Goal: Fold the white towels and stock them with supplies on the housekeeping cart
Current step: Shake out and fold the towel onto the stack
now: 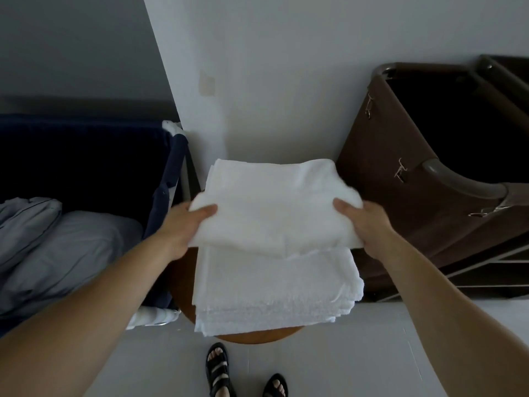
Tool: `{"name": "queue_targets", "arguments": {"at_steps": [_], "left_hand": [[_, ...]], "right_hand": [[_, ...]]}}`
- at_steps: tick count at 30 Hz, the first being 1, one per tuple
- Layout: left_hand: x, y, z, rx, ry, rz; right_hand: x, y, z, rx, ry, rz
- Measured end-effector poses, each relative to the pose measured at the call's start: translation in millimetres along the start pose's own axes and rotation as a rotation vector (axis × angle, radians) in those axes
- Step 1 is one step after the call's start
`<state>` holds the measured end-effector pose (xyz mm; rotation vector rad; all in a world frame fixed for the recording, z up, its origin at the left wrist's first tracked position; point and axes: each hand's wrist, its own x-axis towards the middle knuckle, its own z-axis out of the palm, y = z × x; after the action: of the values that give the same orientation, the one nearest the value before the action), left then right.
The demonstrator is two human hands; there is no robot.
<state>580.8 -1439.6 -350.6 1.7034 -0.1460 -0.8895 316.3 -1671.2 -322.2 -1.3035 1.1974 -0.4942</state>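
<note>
I hold one folded white towel (pixel 274 207) at centre, my left hand (pixel 186 224) and right hand (pixel 363 222) each pinching a side edge, thumb on top. Beneath it lies one stack of towels (pixel 274 287), its layers too fine to count, on one round stool (pixel 252 336) at 6 o'clock. This fold seems finished, so the next move calls for a level carry to the one brown cart (pixel 400 196) at 2 o'clock; one navy hamper (pixel 86 156) sits at 9.

A folded white towel (pixel 274 207), held level at both sides, overlaps a stack of white towels (pixel 274 287).
</note>
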Motion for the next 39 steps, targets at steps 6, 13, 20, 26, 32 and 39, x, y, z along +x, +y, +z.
{"name": "queue_targets", "arguments": {"at_steps": [6, 13, 20, 26, 32, 39], "left_hand": [[-26.1, -44.1, -16.9, 0.182, 0.164, 0.282], [-24.7, -130.8, -1.2, 0.333, 0.209, -0.052], [-3.8, -102.6, 0.6, 0.47, 0.266, 0.127], [2.8, -117.0, -6.5, 0.171, 0.131, -0.232], [41.1, -75.8, 7.7, -0.046, 0.092, -0.267], [60.6, -46.5, 14.5, -0.044, 0.052, -0.035]], "right_hand": [[-8.5, 29.4, -7.7, -0.279, 0.103, -0.094], [-1.6, 92.2, -2.8, -0.62, 0.136, 0.161], [-0.2, 74.2, -4.3, -0.559, 0.254, -0.197], [-0.9, 103.7, -12.5, -0.681, 0.099, 0.202], [24.2, 58.3, -11.1, -0.282, -0.131, 0.356], [34.1, 54.7, -3.0, -0.253, -0.08, 0.14]]}}
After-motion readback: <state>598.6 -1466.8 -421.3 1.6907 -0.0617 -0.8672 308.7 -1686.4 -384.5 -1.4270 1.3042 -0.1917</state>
